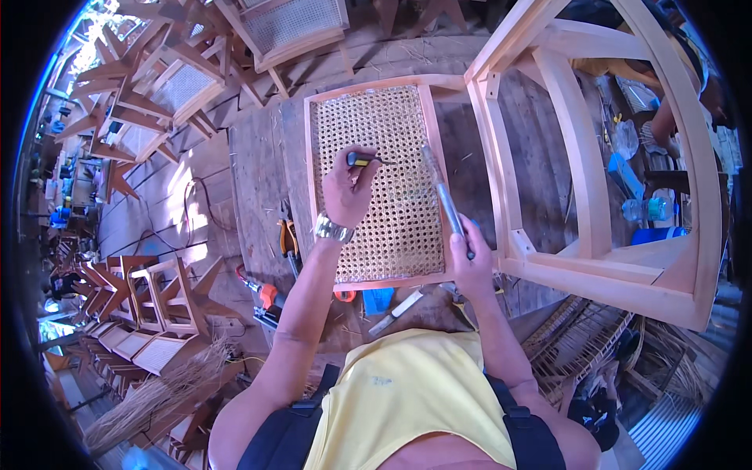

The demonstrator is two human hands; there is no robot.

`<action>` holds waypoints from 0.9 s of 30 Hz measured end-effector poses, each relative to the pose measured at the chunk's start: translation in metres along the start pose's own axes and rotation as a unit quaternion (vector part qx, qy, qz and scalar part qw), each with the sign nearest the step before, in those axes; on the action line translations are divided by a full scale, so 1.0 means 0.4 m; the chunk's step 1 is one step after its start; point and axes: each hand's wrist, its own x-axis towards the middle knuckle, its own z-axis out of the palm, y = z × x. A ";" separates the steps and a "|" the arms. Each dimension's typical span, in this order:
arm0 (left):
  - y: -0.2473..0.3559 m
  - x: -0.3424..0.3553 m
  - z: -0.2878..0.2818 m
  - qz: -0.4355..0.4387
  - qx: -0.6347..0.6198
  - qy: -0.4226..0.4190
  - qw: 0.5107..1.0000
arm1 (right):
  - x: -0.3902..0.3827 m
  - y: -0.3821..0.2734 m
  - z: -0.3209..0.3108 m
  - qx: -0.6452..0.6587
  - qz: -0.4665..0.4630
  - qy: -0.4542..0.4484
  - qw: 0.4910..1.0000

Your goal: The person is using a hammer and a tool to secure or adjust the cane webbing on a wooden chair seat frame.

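A chair frame of pale wood stands on the workbench, its lower panel filled with woven cane. My left hand, with a metal watch at the wrist, is closed round a screwdriver with a black and yellow handle. Its thin blade points right, above the cane. In my right hand is a hammer, gripped near the end of its grey handle. The hammer's head end lies over the panel's right rail. Whether either tool touches the frame I cannot tell.
The upright part of the chair frame rises at the right. Pliers, an orange and black power tool and a flat strip lie near the bench's front. Stacked chairs and cane strands are at the left. Another person's arm shows far right.
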 end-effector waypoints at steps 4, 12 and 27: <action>-0.010 -0.021 -0.014 -0.003 -0.033 -0.006 0.999 | -0.023 0.001 -0.013 0.003 0.016 -0.056 0.998; -0.006 -0.003 0.007 0.017 -0.030 -0.026 0.999 | 0.010 -0.007 0.020 -0.031 0.063 -0.169 0.983; -0.081 0.195 0.058 0.038 0.000 0.018 0.999 | 0.170 0.015 0.117 -0.054 -0.073 -0.120 0.989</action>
